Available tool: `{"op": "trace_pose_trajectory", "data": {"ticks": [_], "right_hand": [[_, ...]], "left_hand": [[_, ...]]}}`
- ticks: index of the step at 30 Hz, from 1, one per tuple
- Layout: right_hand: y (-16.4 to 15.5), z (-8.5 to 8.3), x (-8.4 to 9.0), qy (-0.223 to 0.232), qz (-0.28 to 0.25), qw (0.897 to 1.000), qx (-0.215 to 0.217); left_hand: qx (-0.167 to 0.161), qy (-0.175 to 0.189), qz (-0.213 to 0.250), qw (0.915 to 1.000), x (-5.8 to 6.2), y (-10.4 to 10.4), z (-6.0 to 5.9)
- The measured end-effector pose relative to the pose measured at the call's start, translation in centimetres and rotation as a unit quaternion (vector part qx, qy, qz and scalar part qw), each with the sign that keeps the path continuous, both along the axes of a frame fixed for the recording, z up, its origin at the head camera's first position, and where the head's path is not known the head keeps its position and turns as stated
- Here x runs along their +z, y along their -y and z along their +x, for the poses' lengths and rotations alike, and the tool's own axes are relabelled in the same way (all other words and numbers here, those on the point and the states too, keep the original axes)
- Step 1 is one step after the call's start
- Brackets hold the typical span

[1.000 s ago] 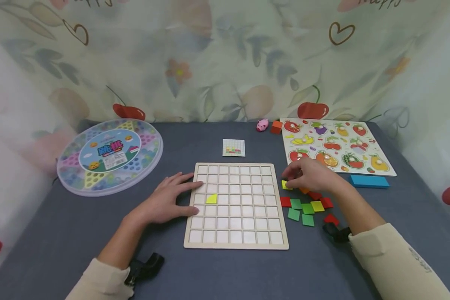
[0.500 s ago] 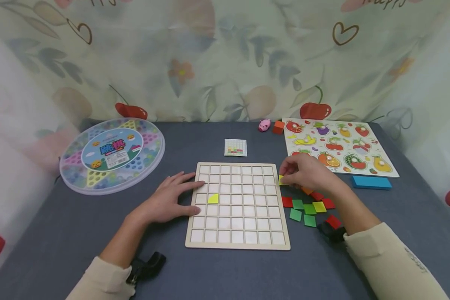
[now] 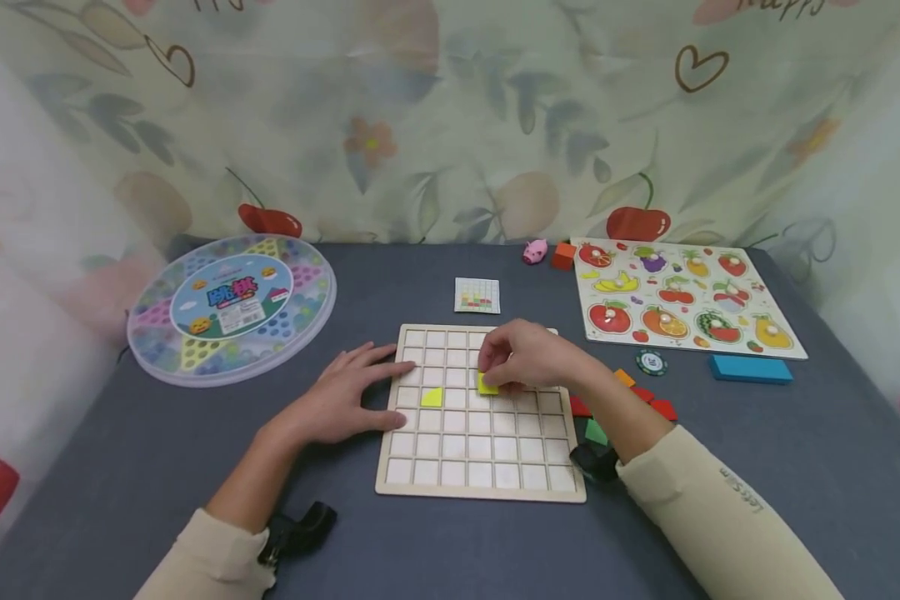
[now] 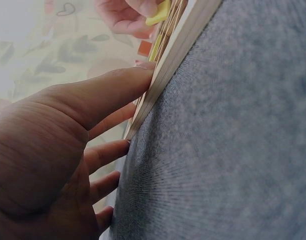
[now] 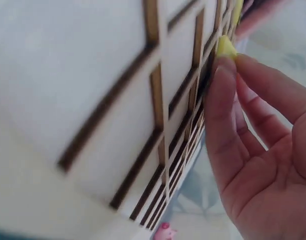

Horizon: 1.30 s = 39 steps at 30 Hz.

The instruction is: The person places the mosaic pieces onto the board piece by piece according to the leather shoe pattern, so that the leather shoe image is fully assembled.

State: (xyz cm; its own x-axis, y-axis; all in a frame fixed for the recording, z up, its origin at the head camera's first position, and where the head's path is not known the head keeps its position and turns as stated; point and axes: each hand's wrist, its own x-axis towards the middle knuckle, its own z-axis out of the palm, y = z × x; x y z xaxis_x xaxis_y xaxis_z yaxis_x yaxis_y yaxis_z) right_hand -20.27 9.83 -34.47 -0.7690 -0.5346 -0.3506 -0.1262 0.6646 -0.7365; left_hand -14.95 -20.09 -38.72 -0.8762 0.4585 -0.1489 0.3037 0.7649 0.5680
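My right hand pinches a yellow tile between thumb and finger, close over the middle of a wooden grid board. The right wrist view shows the same yellow tile at the fingertips, right beside the grid's dividers. My left hand lies with spread fingers at the board's left edge, thumb and index finger on the frame. In the left wrist view the thumb touches the board's wooden side. One yellow piece with a rounded corner lies in a cell left of the held tile.
Red tiles, an orange tile and a green tile lie right of the board, partly behind my right forearm. A small pattern card, a fruit puzzle, a poker chip, a blue block and a round game board surround it.
My right hand has carried the yellow tile left from the tile pile to over the board's middle, uncovering the poker chip. The left hand stays at the board's edge. The view has shifted slightly.
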Motion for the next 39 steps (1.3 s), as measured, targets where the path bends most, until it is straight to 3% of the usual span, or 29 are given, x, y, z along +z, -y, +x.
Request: {"op": "trace_pose_trajectory", "data": {"ticks": [4, 13, 23, 30, 39], "right_hand": [[1.4, 0.6, -0.1, 0.007, 0.010, 1.000, 0.016], [2.2, 1.4, -0.1, -0.034, 0.051, 0.998, 0.030], [2.0, 1.8, 0.2, -0.117, 0.074, 0.989, 0.052], [-2.3, 1.4, 0.8, -0.085, 0.017, 0.995, 0.042], [-9.2, 1.9, 1.7, -0.060, 0.012, 0.998, 0.006]], "left_hand": [[0.005, -0.002, 0.004, 1.0000, 0.1, 0.0, 0.2], [0.006, -0.005, 0.010, 0.9999, 0.0, 0.0, 0.4], [0.009, -0.005, 0.013, 0.9999, 0.1, -0.1, 0.3], [0.002, -0.004, 0.013, 0.9999, 0.1, -0.1, 0.1], [-0.001, -0.002, 0.011, 0.9999, -0.1, -0.1, 0.0]]}}
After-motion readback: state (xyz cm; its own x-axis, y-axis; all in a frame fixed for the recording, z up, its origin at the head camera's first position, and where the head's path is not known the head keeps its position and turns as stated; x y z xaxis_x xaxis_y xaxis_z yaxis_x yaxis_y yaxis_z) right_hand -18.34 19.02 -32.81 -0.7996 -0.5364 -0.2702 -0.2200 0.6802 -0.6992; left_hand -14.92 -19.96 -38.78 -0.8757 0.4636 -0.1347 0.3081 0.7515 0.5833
